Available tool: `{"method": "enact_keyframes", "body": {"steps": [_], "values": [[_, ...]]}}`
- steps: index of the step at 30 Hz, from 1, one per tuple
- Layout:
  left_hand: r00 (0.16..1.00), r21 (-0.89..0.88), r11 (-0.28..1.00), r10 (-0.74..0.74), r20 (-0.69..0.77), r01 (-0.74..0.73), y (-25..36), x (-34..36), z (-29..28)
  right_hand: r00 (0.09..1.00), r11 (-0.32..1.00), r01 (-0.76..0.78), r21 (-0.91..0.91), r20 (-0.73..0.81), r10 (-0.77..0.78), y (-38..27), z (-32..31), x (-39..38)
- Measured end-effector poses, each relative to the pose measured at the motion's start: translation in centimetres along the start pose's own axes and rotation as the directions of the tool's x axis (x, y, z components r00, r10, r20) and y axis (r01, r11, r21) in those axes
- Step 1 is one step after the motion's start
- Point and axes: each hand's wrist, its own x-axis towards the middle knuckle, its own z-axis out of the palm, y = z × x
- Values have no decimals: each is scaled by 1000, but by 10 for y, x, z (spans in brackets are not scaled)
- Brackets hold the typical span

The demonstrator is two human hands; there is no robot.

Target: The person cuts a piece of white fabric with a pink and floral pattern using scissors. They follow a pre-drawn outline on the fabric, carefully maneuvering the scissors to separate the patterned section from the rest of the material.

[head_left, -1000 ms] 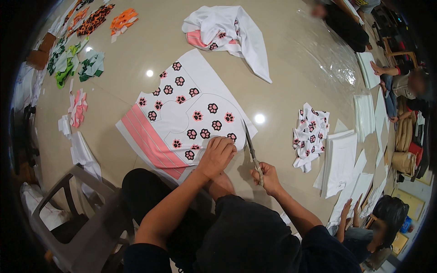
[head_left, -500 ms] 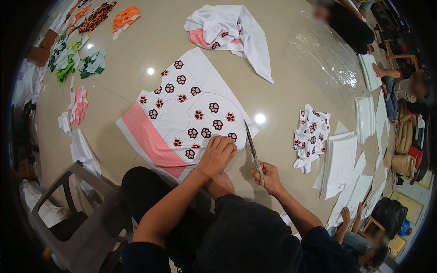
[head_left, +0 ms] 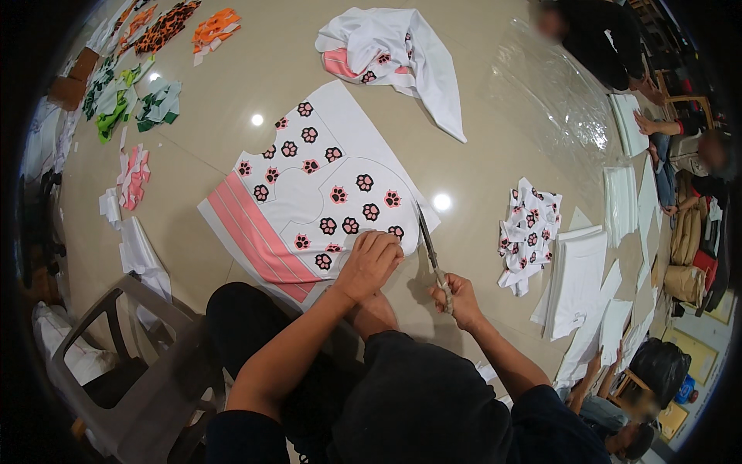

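A white fabric piece point(head_left: 363, 185) with pink and black paw prints and a striped pink band lies on the floor, with outlined pattern shapes on it. My left hand point(head_left: 371, 261) grips its near edge, fingers together and bent over the cloth, which bunches beside the fingertips. In my right hand point(head_left: 461, 300) are scissors point(head_left: 430, 251), their handles wrapped in something pale. The blades point away from me and lie at the fabric's right edge, beside a curved outline.
Ahead lies crumpled white paw-print cloth point(head_left: 386, 50). Cut paw-print pieces point(head_left: 529, 236) and folded white stacks point(head_left: 578, 274) lie right, near clear plastic sheeting point(head_left: 553, 100). Coloured scraps point(head_left: 158, 107) lie far left; a grey plastic chair point(head_left: 147, 371) stands near left. Other people sit along the right.
The scissors and both my hands stay in nearly the same place. At the lower right, another person's hands have moved onto a white sheet; the person at the upper right has shifted.
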Motion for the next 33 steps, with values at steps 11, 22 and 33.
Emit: {"method": "enact_keyframes", "body": {"steps": [11, 22, 33], "values": [[1000, -21, 1000, -5, 16, 6, -2, -2, 1, 1000, 999, 20, -34, 17, -20, -16, -2, 21], [1000, -22, 1000, -15, 20, 15, -2, -2, 1, 999, 999, 14, -47, 40, -12, -19, -10, 24], [1000, -15, 1000, -5, -2, 5, 1, 2, -3, 997, 994, 0, -109, 78, 9, -28, -23, 23]]}}
